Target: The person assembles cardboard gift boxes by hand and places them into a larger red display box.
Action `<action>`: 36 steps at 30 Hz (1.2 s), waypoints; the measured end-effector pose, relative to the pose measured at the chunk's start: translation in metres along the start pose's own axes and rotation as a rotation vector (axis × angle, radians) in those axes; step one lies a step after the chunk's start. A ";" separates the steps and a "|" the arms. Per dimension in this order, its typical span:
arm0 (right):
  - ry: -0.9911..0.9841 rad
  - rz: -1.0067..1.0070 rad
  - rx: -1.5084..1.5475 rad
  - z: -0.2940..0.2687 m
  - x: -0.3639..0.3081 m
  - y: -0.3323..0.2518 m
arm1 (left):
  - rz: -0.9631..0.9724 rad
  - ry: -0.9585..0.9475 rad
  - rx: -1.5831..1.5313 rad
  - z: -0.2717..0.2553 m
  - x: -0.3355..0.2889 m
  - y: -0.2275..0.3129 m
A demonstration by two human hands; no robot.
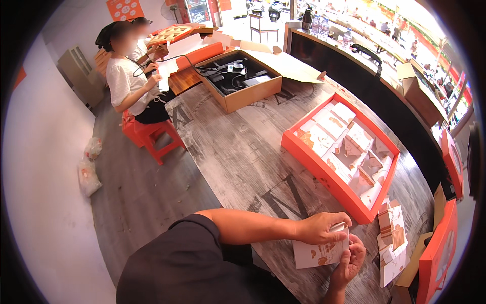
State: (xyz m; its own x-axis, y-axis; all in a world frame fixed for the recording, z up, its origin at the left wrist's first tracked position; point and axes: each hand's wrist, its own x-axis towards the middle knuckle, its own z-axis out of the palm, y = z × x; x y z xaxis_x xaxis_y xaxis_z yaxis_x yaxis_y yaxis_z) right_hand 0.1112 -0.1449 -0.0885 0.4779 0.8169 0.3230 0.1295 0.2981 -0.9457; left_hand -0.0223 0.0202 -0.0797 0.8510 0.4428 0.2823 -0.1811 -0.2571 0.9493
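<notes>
Near the front edge of the table, my left hand (324, 228) grips the upper edge of a white folded-card piece (316, 254) printed with brown and orange drawings. Thumb and fingers of my right hand (349, 261) are closed on its right side. Just beyond my hands lies an open red gift box (331, 186), slanted across the table. White printed card inserts (324, 144) stand inside it, forming compartments. To the right of my right hand is a small pile of similar printed card pieces (392, 235), partly overlapping.
A brown carton (238, 104) holding cables and devices stands at the far end of the grey wood-look table (238, 152). Red box lids (438, 253) lean at the right. Two people (132, 76) sit at the far left, one on a red stool (154, 137). Bottles (319, 28) stand on the counter.
</notes>
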 end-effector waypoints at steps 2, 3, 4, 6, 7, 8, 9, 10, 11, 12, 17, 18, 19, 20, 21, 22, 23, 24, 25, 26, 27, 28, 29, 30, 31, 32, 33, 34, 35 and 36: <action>-0.008 0.001 -0.057 0.001 -0.001 -0.001 | -0.021 -0.033 0.042 -0.002 0.000 0.001; -0.012 0.001 -0.085 0.002 -0.001 -0.002 | -0.032 -0.048 0.064 -0.002 0.000 0.002; -0.014 -0.010 -0.094 0.003 -0.001 -0.003 | -0.022 -0.044 0.062 -0.002 0.000 0.003; -0.015 -0.031 -0.113 0.003 0.000 -0.006 | -0.001 -0.037 0.056 -0.002 -0.001 0.003; -0.005 -0.015 -0.076 0.003 0.000 -0.007 | -0.003 -0.043 0.039 -0.002 -0.001 0.004; 0.005 0.002 -0.038 0.004 -0.001 -0.008 | -0.006 -0.050 0.024 -0.002 -0.001 0.004; 0.016 0.019 0.001 0.004 -0.001 -0.009 | -0.009 -0.056 0.009 -0.002 -0.002 0.005; 0.019 0.023 0.001 0.004 0.000 -0.010 | -0.014 -0.060 0.008 -0.002 -0.002 0.005; 0.022 0.028 0.000 0.004 0.001 -0.012 | -0.019 -0.063 0.005 -0.002 -0.002 0.005; 0.026 0.034 -0.001 0.005 0.001 -0.012 | -0.025 -0.066 0.002 -0.001 -0.002 0.004; 0.107 0.053 0.029 0.003 -0.001 -0.008 | 0.033 -0.062 0.005 0.001 -0.001 0.001; 0.131 0.065 0.053 0.003 0.000 -0.008 | 0.029 -0.072 -0.002 0.001 -0.001 0.001; 0.120 0.053 0.026 0.002 0.000 -0.008 | 0.057 -0.062 0.001 0.002 0.000 -0.001; 0.106 0.041 0.001 0.001 0.000 -0.009 | 0.083 -0.049 0.006 0.003 0.000 -0.003; 0.092 0.029 -0.025 0.001 0.000 -0.010 | 0.109 -0.036 0.010 0.004 -0.001 -0.005; 0.078 0.017 -0.045 0.000 0.000 -0.010 | 0.101 -0.031 0.004 0.005 -0.002 -0.006; 0.063 0.006 -0.063 0.000 0.001 -0.009 | 0.091 -0.026 0.000 0.005 -0.002 -0.006; 0.049 -0.005 -0.081 -0.001 0.002 -0.008 | 0.081 -0.021 -0.004 0.005 -0.002 -0.006; 0.037 -0.016 -0.087 -0.002 0.002 -0.006 | 0.073 -0.011 -0.015 0.004 -0.002 -0.006; 0.027 -0.029 -0.098 -0.004 0.002 -0.004 | 0.067 -0.003 -0.031 0.005 -0.001 -0.006; 0.018 -0.041 -0.108 -0.006 0.002 -0.002 | 0.061 0.005 -0.046 0.006 -0.001 -0.007; 0.007 -0.051 -0.108 -0.006 0.001 -0.002 | 0.051 0.018 -0.074 0.006 -0.001 -0.008; -0.002 -0.061 -0.107 -0.004 0.000 -0.003 | 0.042 0.031 -0.101 0.007 0.000 -0.009; -0.012 -0.072 -0.105 -0.002 0.000 -0.005 | 0.033 0.043 -0.127 0.007 0.001 -0.010; -0.008 -0.065 -0.113 0.000 0.000 -0.005 | 0.044 0.063 -0.132 0.008 0.002 -0.011; -0.003 -0.059 -0.121 0.001 0.000 -0.006 | 0.055 0.083 -0.135 0.008 0.003 -0.011; 0.001 -0.052 -0.129 0.002 0.000 -0.006 | 0.066 0.102 -0.139 0.008 0.003 -0.010; -0.005 -0.061 -0.158 0.003 0.000 -0.007 | 0.059 0.090 -0.128 0.008 0.003 -0.010; -0.013 -0.071 -0.187 0.003 -0.001 -0.008 | 0.052 0.078 -0.116 0.006 0.002 -0.009; -0.021 -0.080 -0.215 0.003 -0.001 -0.008 | 0.045 0.067 -0.104 0.005 0.002 -0.007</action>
State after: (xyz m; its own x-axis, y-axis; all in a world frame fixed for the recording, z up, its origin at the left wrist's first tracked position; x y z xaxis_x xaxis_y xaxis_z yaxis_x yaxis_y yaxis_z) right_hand 0.1075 -0.1464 -0.0809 0.4410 0.8054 0.3961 0.3499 0.2522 -0.9022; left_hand -0.0173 0.0189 -0.0870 0.8068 0.4897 0.3305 -0.2715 -0.1895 0.9436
